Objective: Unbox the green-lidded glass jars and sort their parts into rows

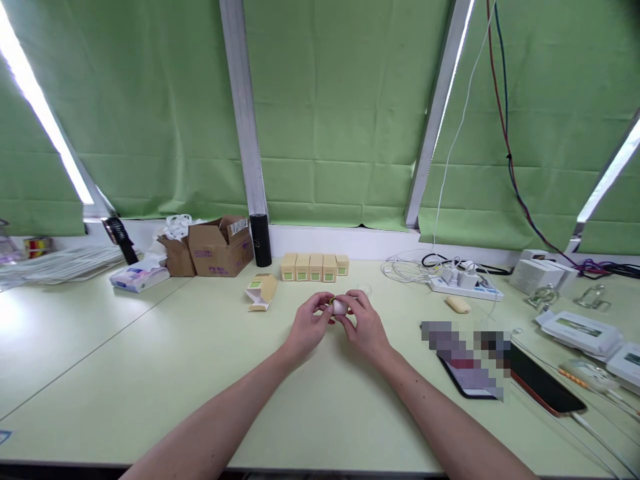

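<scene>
Both hands meet over the middle of the table, holding one small white rounded object with a yellowish edge on its left; its kind is too small to tell. My left hand pinches its left side between thumb and fingers. On the other side my right hand grips it with thumb and fingertips, hiding part of it. Beyond the left hand lies an opened small cardboard box, its flaps spread. A row of several small tan boxes with green labels stands behind the hands.
Two phones, one dark with a reddish edge, lie at right with cables. Behind them are a power strip and a beige oval item. A black cylinder, brown carton and tissue pack stand back left.
</scene>
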`<state>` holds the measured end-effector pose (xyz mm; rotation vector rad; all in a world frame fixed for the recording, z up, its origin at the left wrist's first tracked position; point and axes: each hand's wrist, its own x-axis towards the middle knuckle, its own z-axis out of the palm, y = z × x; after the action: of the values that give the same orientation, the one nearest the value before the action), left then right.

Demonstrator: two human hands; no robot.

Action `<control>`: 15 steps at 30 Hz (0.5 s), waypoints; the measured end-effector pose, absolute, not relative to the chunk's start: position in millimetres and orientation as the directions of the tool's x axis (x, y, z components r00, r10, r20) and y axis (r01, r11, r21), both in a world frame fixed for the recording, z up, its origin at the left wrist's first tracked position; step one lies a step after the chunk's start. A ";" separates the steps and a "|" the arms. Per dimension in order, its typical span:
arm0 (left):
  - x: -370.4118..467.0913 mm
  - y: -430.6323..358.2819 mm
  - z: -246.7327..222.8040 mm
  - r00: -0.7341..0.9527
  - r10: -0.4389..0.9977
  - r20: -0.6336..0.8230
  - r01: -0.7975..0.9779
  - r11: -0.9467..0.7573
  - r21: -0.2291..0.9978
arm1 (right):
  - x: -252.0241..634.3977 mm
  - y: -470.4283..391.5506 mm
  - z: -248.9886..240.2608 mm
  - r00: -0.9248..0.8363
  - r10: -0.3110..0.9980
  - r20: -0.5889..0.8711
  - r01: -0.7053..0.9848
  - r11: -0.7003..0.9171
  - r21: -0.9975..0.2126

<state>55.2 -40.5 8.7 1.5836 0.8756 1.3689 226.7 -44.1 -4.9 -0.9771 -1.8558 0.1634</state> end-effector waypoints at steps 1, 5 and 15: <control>55.1 -40.4 7.9 0.155 0.901 0.405 -0.008 -0.409 0.913 | 227.0 -43.8 -5.0 -0.190 0.678 0.710 0.550 0.673 -0.495; 55.7 -41.8 6.8 0.146 0.892 0.427 0.045 -0.438 0.898 | 227.8 -43.0 -4.9 -0.222 0.656 0.721 0.551 0.695 -0.462; 56.6 -44.2 7.4 0.157 0.883 0.442 0.158 -0.464 0.872 | 227.2 -45.1 -4.0 -0.252 0.667 0.702 0.621 0.667 -0.411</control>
<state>56.6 -44.2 7.4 1.7560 0.9977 1.3572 227.2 -45.1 -4.0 -1.0037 -1.9493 0.0613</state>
